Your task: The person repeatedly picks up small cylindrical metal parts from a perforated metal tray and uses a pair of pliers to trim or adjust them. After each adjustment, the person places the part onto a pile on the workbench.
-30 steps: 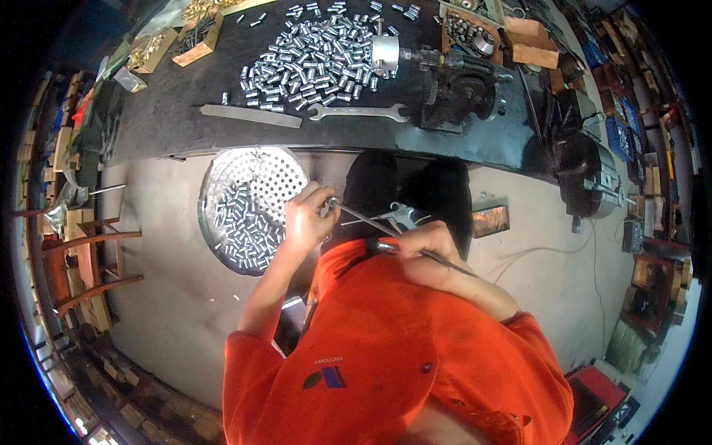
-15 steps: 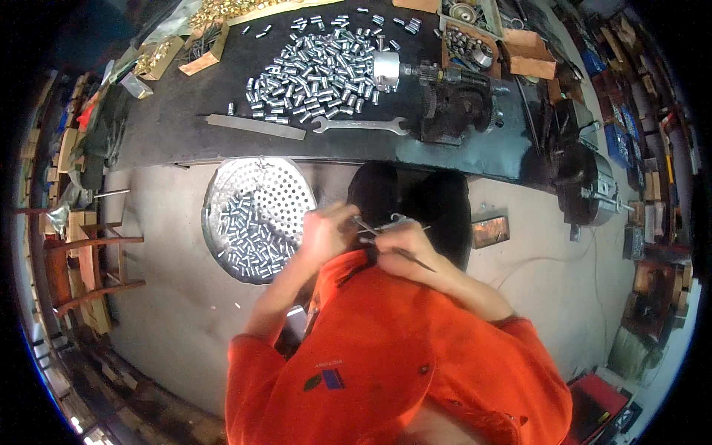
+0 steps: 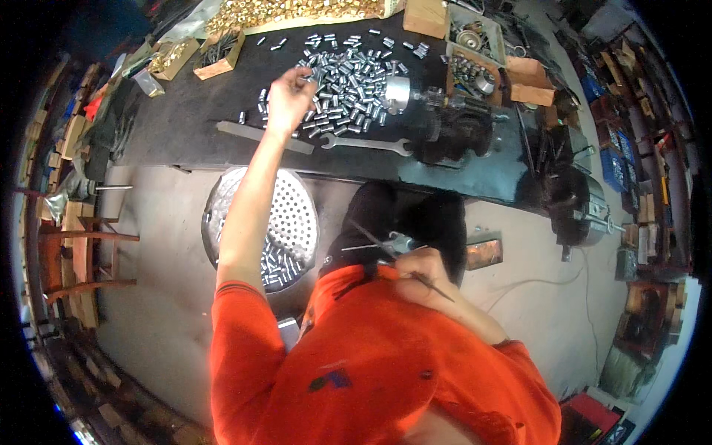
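Observation:
My left hand [image 3: 291,102] reaches over the bench to the left edge of a pile of short shiny metal sleeves [image 3: 348,93]. Its fingers are curled together, and what they hold, if anything, I cannot make out. Close to my lap, my right hand [image 3: 424,271] is closed around a slim file [image 3: 371,235], whose dark end sticks out past the hand. Beside that hand, over my dark trousers, is a small metal fixture [image 3: 401,242] with a thin crossbar, partly hidden by the hand.
A perforated round tray [image 3: 297,208] with more sleeves stands below the bench, under my left forearm. On the bench lie an open-ended wrench [image 3: 363,144], a flat metal bar [image 3: 259,137], a chuck device [image 3: 452,119], brass parts [image 3: 297,15] and small boxes [image 3: 530,80]. A vise [image 3: 578,196] is at right.
My left hand has left my lap and moved forward to the sleeve pile. My right hand stays near my lap with the file, slightly lower and to the right in the picture.

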{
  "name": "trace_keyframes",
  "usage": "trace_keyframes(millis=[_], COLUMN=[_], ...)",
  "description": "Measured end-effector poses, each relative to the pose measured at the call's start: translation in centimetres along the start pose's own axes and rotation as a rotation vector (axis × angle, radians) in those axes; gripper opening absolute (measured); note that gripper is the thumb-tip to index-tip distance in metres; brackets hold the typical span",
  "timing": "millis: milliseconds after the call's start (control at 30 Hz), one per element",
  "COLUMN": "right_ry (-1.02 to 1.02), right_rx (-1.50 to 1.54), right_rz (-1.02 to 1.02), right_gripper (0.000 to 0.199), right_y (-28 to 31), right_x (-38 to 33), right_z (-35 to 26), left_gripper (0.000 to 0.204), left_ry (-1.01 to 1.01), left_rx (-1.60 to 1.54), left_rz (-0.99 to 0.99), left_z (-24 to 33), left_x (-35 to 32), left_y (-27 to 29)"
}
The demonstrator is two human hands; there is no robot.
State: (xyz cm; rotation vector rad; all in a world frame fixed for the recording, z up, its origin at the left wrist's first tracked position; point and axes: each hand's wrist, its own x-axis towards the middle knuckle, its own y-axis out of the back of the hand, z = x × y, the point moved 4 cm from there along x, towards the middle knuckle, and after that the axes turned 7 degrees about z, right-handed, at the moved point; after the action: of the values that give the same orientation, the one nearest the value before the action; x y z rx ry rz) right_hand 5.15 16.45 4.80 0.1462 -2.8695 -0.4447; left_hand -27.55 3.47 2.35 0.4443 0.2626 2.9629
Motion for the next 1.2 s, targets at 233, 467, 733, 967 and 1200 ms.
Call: trace_keyframes(millis=[233,467,733,967,1200], right_ry=[-0.063,-0.197,-0.092,-0.115,-0.133], right_rx=[-0.059,0.090,-0.008,-0.051,-0.040], right_rz=[0.090,0.006,0.040,0.035,0.053], right_gripper=[0.019,0.020,0.021,0.021,0.021], right_y=[0.0,-1.3,-1.5,-1.4,-1.0], right_x=[-1.0,-0.7,-0.3,-0.5,-0.5], right_z=[1.4,2.1,1.9,1.6,1.6], left_gripper=[0.019,0.021,0.024,0.033,0.025], left_ry=[-0.008,0.397,0.582,0.522,0.518], left_rx=[0.253,0.691,1.128,1.321,1.233], left_rz=[0.005,-0.084,-0.162,-0.443,-0.386], left_z=[-0.6,-15.9,-22.0,-21.6,-17.2], left_x=[-8.5,-22.1,-25.7,-24.4,-22.4], left_y=[7.1,17.5,17.1,13.7,12.0])
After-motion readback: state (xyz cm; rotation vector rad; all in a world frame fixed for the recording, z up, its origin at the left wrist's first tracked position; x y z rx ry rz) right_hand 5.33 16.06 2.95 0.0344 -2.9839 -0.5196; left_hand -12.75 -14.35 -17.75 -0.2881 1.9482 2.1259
